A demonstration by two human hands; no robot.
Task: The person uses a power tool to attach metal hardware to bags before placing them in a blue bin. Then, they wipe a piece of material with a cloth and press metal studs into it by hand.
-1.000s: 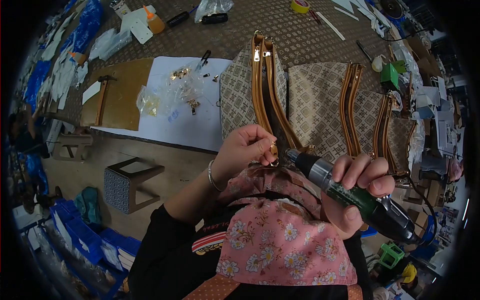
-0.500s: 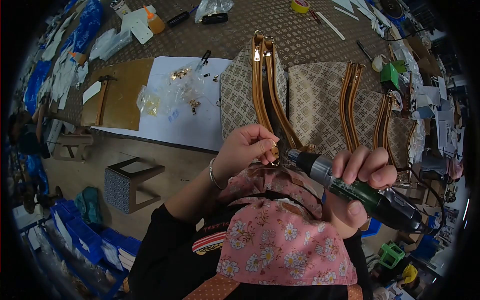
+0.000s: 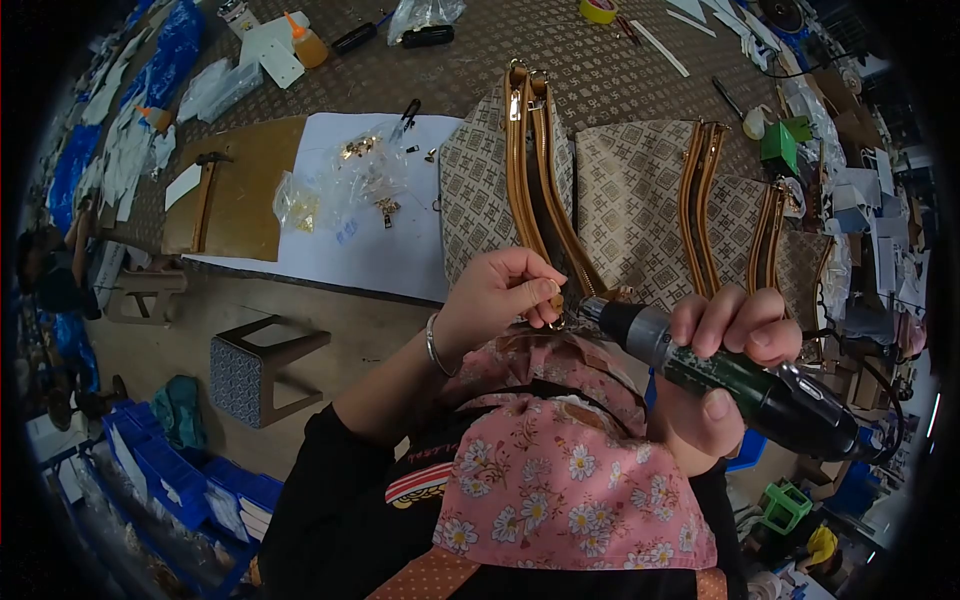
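My left hand (image 3: 503, 297) is closed in a pinch around a small gold-coloured metal fitting (image 3: 557, 301), at the near end of a patterned bag (image 3: 474, 172). The bag has brown trim and an open zipper (image 3: 541, 165). My fingers hide part of the fitting, and a ring shows below them. My right hand (image 3: 735, 340) is wrapped around an electric screwdriver (image 3: 640, 333) with a dark green and black body. The screwdriver's tip points left toward the fitting, a little apart from it.
More patterned bags (image 3: 630, 190) lie to the right. On a white sheet (image 3: 400, 250) are plastic bags of gold hardware (image 3: 365, 150). A hammer (image 3: 205, 200) rests on a brown board (image 3: 265, 190). A glue bottle (image 3: 310, 45) stands at the back; a stool (image 3: 240, 380) is lower left.
The screwdriver and my right hand have shifted slightly right and down. My left hand has moved a little to the right, still pinching the fitting.
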